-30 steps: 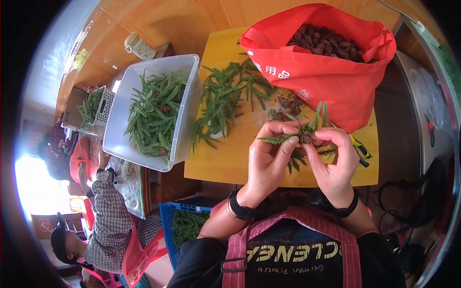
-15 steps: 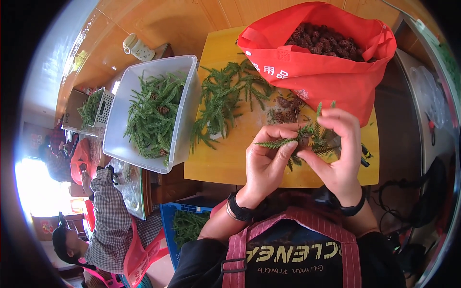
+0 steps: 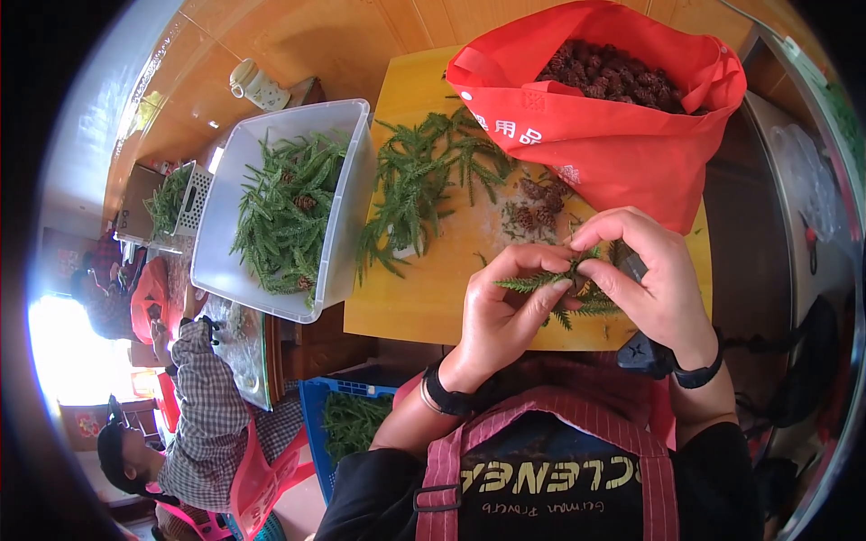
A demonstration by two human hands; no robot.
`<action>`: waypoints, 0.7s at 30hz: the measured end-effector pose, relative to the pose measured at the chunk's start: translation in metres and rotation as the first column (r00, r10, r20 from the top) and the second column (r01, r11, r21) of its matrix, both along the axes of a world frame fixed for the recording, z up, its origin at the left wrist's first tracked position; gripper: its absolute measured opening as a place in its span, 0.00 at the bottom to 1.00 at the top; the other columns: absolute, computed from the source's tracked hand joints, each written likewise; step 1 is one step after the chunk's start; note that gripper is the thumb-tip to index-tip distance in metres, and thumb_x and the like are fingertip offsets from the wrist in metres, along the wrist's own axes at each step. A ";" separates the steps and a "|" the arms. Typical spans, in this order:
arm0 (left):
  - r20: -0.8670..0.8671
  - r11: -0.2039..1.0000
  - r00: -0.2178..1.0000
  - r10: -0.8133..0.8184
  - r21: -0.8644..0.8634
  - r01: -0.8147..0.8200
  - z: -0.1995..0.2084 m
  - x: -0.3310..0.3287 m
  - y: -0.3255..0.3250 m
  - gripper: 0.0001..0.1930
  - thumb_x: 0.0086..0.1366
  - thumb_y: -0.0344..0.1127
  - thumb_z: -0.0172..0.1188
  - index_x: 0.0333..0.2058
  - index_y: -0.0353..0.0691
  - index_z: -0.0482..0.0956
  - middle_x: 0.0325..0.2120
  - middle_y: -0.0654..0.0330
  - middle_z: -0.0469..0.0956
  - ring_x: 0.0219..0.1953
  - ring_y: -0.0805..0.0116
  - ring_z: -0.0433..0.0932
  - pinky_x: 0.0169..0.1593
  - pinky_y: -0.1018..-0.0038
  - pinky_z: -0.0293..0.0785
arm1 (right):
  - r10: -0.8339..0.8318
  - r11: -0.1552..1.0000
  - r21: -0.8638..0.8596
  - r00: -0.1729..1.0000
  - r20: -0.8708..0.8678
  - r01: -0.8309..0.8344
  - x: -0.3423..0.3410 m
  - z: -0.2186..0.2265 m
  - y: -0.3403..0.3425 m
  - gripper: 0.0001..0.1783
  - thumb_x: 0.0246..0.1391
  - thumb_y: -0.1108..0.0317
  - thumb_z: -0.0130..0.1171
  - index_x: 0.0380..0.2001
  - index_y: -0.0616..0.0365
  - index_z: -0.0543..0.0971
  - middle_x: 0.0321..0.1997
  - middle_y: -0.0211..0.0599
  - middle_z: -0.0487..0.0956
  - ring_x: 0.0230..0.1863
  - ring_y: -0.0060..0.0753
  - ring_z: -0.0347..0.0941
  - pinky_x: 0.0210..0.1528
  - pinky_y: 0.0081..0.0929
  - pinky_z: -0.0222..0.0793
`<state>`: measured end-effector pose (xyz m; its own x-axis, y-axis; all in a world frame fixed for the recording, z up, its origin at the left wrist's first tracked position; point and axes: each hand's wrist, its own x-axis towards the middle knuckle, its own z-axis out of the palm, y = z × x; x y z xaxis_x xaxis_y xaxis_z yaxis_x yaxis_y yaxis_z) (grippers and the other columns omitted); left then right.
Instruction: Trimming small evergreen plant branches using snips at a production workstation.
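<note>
Over the yellow table, my left hand [image 3: 507, 311] pinches a green artificial pine sprig [image 3: 521, 283] between thumb and fingertips. My right hand [image 3: 657, 275] closes its thumb and forefinger on the same sprig from the other side. The fingertips of both hands nearly meet, so the sprig's middle is partly hidden. Green tips stick out below and between the hands. Just beyond them, several small brown pine cones [image 3: 538, 212] lie on the table. A pile of pine branches [image 3: 410, 189] spreads to the left of the cones.
A translucent bin [image 3: 359, 194] of pine sprigs and cones stands left on the yellow table [image 3: 397, 316]. At the back right is a red bag [image 3: 622, 153] full of pine cones. A blue crate [image 3: 316, 424] of greenery sits lower left. Another person [image 3: 203, 388] works at far left.
My right hand's fingers have come in and closed on the sprig, while its wrist swung right. The thin upright wire between my hands no longer shows. My left hand has barely moved.
</note>
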<state>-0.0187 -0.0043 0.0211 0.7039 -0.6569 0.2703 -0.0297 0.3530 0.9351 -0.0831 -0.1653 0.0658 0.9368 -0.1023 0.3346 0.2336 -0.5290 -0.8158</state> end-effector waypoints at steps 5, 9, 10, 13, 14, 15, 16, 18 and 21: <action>0.155 1.000 0.988 0.005 -0.004 -0.004 -0.004 0.004 0.003 0.10 0.54 0.15 0.55 0.35 0.30 0.69 0.39 0.52 0.71 0.38 0.66 0.76 0.38 0.72 0.80 | 0.019 0.995 0.100 0.999 0.050 -0.024 0.002 -0.002 0.003 0.08 0.41 0.77 0.61 0.28 0.61 0.74 0.28 0.35 0.76 0.33 0.33 0.73 0.36 0.25 0.66; 0.263 0.998 0.963 0.067 -0.026 -0.062 -0.005 0.004 0.001 0.12 0.51 0.14 0.59 0.33 0.30 0.70 0.37 0.53 0.71 0.35 0.68 0.76 0.37 0.74 0.80 | 0.047 0.989 0.140 0.995 0.083 -0.058 0.002 -0.001 0.003 0.07 0.41 0.78 0.61 0.26 0.61 0.74 0.27 0.33 0.76 0.32 0.30 0.72 0.36 0.23 0.66; 0.264 0.998 0.962 0.067 -0.023 -0.063 -0.005 0.004 0.001 0.12 0.51 0.14 0.59 0.33 0.30 0.70 0.37 0.53 0.71 0.35 0.68 0.76 0.37 0.74 0.80 | 0.053 0.987 0.147 0.995 0.087 -0.066 0.001 -0.001 0.002 0.06 0.41 0.78 0.61 0.26 0.61 0.74 0.27 0.33 0.77 0.31 0.29 0.72 0.36 0.23 0.66; 0.315 0.996 0.947 0.062 0.041 -0.079 -0.006 0.005 0.005 0.10 0.50 0.14 0.59 0.32 0.30 0.71 0.35 0.54 0.72 0.37 0.68 0.76 0.36 0.74 0.80 | 0.077 0.973 0.217 0.997 -0.003 -0.075 -0.003 0.001 0.004 0.06 0.42 0.79 0.57 0.27 0.63 0.72 0.30 0.36 0.74 0.35 0.26 0.70 0.40 0.21 0.64; 0.273 0.996 0.960 0.056 0.048 -0.071 -0.006 0.005 0.005 0.10 0.51 0.15 0.59 0.31 0.31 0.71 0.34 0.54 0.73 0.37 0.69 0.75 0.36 0.74 0.78 | 0.078 0.973 0.217 0.997 -0.004 -0.075 -0.002 0.000 0.004 0.06 0.42 0.79 0.57 0.27 0.63 0.72 0.30 0.36 0.74 0.35 0.26 0.70 0.40 0.21 0.64; 0.231 0.996 0.972 0.049 0.055 -0.063 -0.006 0.004 0.005 0.09 0.51 0.15 0.59 0.30 0.31 0.72 0.33 0.55 0.73 0.37 0.70 0.75 0.37 0.75 0.77 | 0.052 0.972 0.226 0.998 0.039 -0.059 -0.001 -0.002 0.005 0.07 0.42 0.79 0.59 0.27 0.62 0.72 0.28 0.34 0.75 0.32 0.24 0.71 0.36 0.20 0.65; 0.231 0.996 0.972 0.049 0.055 -0.064 -0.004 0.003 0.004 0.09 0.51 0.15 0.59 0.30 0.31 0.72 0.33 0.55 0.73 0.37 0.70 0.75 0.37 0.75 0.77 | 0.025 0.971 0.236 0.996 0.082 -0.044 -0.001 -0.003 0.006 0.07 0.42 0.78 0.61 0.26 0.62 0.73 0.26 0.31 0.76 0.29 0.21 0.72 0.32 0.19 0.67; 0.208 0.995 0.973 0.101 -0.025 -0.098 -0.003 0.001 -0.001 0.08 0.51 0.18 0.61 0.31 0.34 0.73 0.30 0.59 0.77 0.33 0.74 0.77 0.37 0.79 0.73 | 0.022 0.956 0.293 0.999 0.046 -0.035 -0.002 0.000 0.009 0.07 0.43 0.78 0.60 0.27 0.62 0.73 0.26 0.31 0.76 0.28 0.19 0.72 0.30 0.17 0.67; 0.138 0.998 0.989 0.060 -0.036 -0.056 -0.003 -0.002 -0.002 0.10 0.52 0.16 0.59 0.31 0.35 0.71 0.33 0.57 0.73 0.34 0.72 0.74 0.39 0.78 0.71 | 0.015 0.941 0.339 1.000 0.007 -0.016 -0.003 0.001 0.010 0.07 0.44 0.79 0.60 0.27 0.63 0.72 0.26 0.30 0.76 0.27 0.16 0.72 0.28 0.14 0.67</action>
